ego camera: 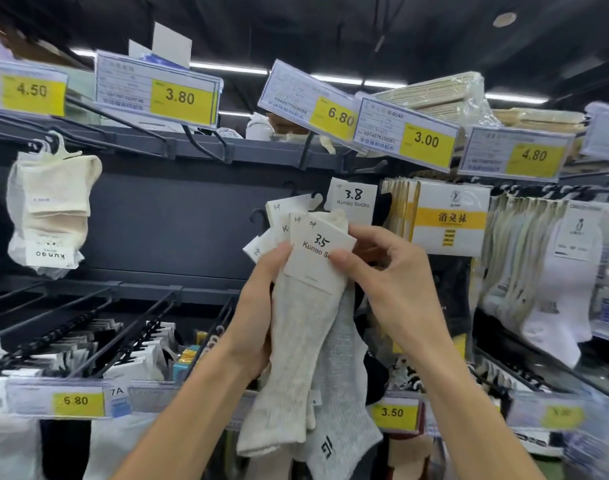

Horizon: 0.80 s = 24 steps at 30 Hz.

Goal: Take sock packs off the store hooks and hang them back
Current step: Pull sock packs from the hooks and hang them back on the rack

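Sock pack (310,306) pinched between left hand (261,306) and right hand (382,282) fingers.

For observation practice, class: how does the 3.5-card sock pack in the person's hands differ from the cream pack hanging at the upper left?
The 3.5-card sock pack is gripped by the left hand and right hand; the cream pack hangs untouched. The 3.5-card sock pack is long and unbagged; the cream pack is short, in clear plastic. Both are pale Kunao socks.
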Available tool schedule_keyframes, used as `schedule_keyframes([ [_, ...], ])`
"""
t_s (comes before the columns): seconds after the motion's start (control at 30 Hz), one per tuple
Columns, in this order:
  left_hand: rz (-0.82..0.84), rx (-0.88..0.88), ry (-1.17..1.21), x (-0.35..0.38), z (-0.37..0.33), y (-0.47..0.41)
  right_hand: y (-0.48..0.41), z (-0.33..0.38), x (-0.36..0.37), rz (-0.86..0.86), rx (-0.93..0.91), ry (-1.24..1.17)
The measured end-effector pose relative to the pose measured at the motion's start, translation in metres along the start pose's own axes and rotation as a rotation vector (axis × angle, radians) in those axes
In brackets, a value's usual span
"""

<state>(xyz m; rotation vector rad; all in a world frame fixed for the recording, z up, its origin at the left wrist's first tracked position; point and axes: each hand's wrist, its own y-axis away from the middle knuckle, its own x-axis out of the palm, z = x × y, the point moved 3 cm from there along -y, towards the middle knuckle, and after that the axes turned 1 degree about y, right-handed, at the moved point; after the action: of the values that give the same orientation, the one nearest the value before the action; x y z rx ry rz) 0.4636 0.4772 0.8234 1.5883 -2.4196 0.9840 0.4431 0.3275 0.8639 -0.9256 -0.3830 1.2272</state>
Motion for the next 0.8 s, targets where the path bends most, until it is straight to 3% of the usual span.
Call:
schedule_keyframes([
  [0.23,-0.046,0.006,0.024,0.0,0.0,-0.002,-0.008,-0.001,-0.017,-0.053,-0.051,0.067],
  [0.5,-0.067,0.107,-0.106,0.001,-0.001,-0.007,-0.022,0.003,-0.023,0.085,-0.077,0.166],
  [0.63,-0.04,0.127,-0.139,0.004,-0.003,-0.006,-0.024,-0.004,-0.02,0.145,-0.029,0.033],
  [0.8,-0.142,0.085,-0.058,-0.007,0.0,-0.005,-0.04,-0.02,-0.029,-0.11,0.029,0.033],
])
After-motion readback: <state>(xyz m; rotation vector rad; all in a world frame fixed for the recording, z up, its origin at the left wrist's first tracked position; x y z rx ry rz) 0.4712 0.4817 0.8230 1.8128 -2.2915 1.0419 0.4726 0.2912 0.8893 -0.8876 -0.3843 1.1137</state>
